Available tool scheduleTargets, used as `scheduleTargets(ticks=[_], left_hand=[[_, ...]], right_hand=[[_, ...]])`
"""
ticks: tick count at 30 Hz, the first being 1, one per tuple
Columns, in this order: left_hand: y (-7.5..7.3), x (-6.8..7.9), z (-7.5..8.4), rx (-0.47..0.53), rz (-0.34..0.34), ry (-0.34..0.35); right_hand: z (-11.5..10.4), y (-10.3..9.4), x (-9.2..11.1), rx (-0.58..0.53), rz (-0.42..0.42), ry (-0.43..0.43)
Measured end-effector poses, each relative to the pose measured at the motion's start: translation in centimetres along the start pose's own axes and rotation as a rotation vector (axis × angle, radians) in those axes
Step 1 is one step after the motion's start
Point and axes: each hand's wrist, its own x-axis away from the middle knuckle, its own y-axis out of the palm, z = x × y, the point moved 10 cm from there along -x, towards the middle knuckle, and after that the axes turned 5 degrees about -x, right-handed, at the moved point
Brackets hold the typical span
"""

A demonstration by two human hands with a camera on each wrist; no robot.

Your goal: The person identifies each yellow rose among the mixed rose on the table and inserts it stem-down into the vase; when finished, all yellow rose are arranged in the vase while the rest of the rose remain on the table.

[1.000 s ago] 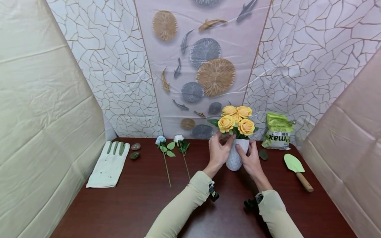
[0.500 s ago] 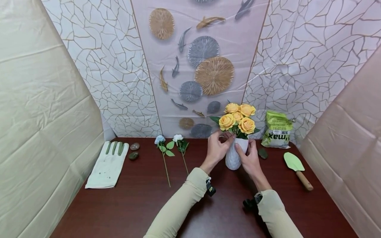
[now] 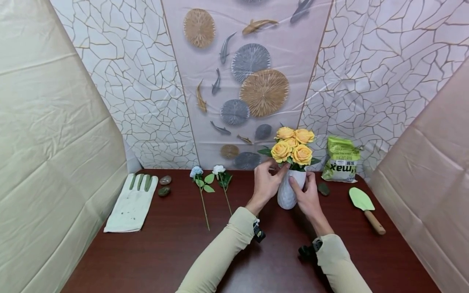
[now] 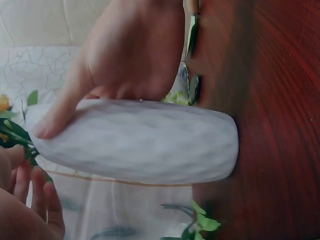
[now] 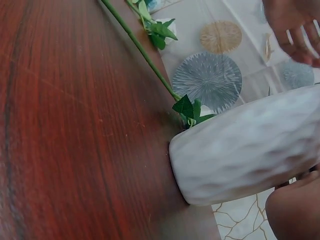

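A white textured vase (image 3: 286, 194) stands upright on the dark red table, a bunch of yellow roses (image 3: 302, 155) rising from its mouth. My right hand (image 3: 308, 198) grips the vase near the top, thumb on the near side; its fingers are partly hidden behind. At the rim, my left hand (image 3: 265, 184) pinches the green stems under the blooms between thumb and fingers. In the left wrist view the right thumb lies along the vase, and the stems (image 4: 17, 131) run past the left fingertips. The right wrist view shows the vase base (image 5: 187, 170) at the table surface.
Left of the vase lie a blue rose (image 3: 196, 172) and a white rose (image 3: 219, 169). Farther left are two stones (image 3: 164, 191) and a white glove (image 3: 130, 207). At right are a dark stone (image 3: 323, 189), a green bag (image 3: 341, 160) and a trowel (image 3: 362, 200).
The yellow roses shift slightly right and up, then the front blooms tilt a little as the left fingers work at the stems. The right hand keeps its grip on the vase.
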Motion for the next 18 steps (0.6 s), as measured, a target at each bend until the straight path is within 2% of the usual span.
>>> scheduleTargets(ticks=[5,12,18], left_hand=[[0.6,0.1,-0.9,-0.052,-0.037,-0.017],[0.7,0.2,-1.7,-0.019,-0.041,-0.051],[0.0,0.6,-2.2,-0.022,-0.038,-0.082]], right_hand=[[0.1,-0.2,0.1,-0.008,0.016,-0.007],[0.1,-0.3,0.1,0.007,0.021,0.006],[-1.7,0.4,1.2,0.078,-0.020,0.051]])
